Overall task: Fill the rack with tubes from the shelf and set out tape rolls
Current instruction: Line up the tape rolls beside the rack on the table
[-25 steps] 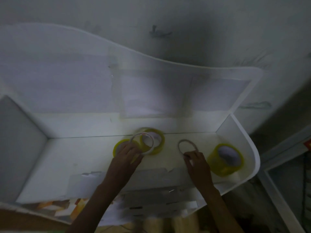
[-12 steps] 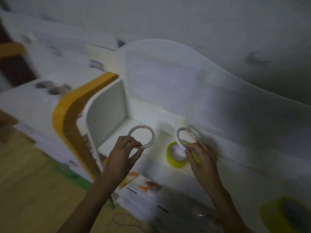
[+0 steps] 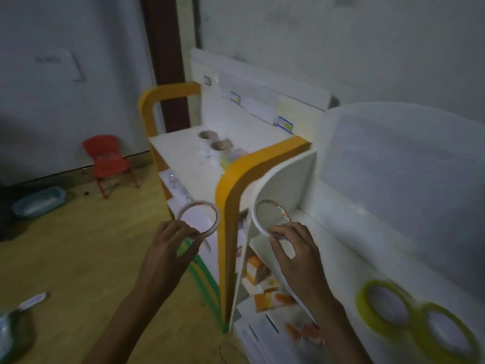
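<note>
No legible text anywhere. Small blue-bordered labels (image 3: 285, 124) on the white back panel (image 3: 252, 101) of the far shelf carry marks too blurred to read. A sheet (image 3: 56, 64) on the left wall has a dark smear of writing near its top, unreadable. Orange-and-white boxes (image 3: 258, 271) on the lower shelf show print, too small to make out. Tape roll (image 3: 273, 219) in the right hand (image 3: 296, 256) has coloured flecks inside its core, no readable characters.

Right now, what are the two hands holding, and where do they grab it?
Each hand holds a thin white tape ring by its lower rim: left hand pinches the left ring, right hand pinches the right ring.
</note>
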Motion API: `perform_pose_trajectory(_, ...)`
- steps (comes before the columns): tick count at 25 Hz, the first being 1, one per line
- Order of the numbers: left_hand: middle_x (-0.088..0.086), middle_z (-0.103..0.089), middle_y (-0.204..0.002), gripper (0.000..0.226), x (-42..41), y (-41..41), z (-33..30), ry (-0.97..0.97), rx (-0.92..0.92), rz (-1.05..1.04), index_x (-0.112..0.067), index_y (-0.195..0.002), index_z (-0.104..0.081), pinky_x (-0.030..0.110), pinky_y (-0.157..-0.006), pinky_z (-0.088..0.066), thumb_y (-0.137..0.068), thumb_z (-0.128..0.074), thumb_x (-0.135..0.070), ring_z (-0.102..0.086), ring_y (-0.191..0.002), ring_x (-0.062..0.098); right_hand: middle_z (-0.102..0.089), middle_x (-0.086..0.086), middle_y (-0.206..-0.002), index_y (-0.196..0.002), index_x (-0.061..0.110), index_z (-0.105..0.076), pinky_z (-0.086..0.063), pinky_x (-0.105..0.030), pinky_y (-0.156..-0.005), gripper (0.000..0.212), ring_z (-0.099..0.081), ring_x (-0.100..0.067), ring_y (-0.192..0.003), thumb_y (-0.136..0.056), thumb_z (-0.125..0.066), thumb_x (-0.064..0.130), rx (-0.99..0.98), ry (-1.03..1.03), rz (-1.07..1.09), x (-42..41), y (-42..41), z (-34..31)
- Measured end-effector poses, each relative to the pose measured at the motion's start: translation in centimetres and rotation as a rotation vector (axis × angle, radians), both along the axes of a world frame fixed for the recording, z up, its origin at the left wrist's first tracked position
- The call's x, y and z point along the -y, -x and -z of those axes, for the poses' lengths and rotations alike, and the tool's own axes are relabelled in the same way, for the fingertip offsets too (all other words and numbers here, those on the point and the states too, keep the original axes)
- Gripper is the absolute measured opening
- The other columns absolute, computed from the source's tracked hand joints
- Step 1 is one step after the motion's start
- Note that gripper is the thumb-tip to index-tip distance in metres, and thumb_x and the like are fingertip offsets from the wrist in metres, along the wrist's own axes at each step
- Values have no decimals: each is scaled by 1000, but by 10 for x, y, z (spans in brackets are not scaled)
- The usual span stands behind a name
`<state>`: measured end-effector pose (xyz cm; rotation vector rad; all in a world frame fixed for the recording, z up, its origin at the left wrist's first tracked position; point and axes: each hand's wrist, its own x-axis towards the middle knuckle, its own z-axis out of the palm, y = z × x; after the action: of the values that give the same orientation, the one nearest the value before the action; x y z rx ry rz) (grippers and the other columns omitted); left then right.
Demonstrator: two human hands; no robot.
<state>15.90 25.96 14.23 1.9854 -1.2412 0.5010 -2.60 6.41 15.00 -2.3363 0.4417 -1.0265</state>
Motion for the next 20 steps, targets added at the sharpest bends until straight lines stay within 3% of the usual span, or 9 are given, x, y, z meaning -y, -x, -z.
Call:
perform_pose_trajectory(7, -1, -63, -86, 14, -54, -131, 11, 14, -18, -132, -10, -84, -70, 23, -74, -41, -81, -75, -22, -53, -87, 19, -58, 9, -99, -99, 19, -65, -48, -21, -81, 12, -58, -5, -93, -93, -56, 24, -4, 44, -187, -51, -163, 6)
perform_pose_trajectory(14, -3, -63, -88, 15, -79, -279, 20, -38, -17, -102, -12, -87, -71, 26, -73, -44, -77, -75, -22, -55, -90, 18, -49, 23, -100, -100, 27, -62, -50, -24, -77, 20, -56, 0, -95, -93, -47, 36, -86, -10, -139, -70, -317, 25)
perform_pose_trajectory(20, -2, -62, -89, 14, -37, -378, 27, -12, -3, 1, -11, -86, -70, 23, -74, -42, -77, -78, -16, -54, -91, 18, -52, 21, -98, -98, 26, -63, -51, -28, -78, 21, -57, -4, -95, -91, -48, 38, -89, -51, -29, -43, -395, 27)
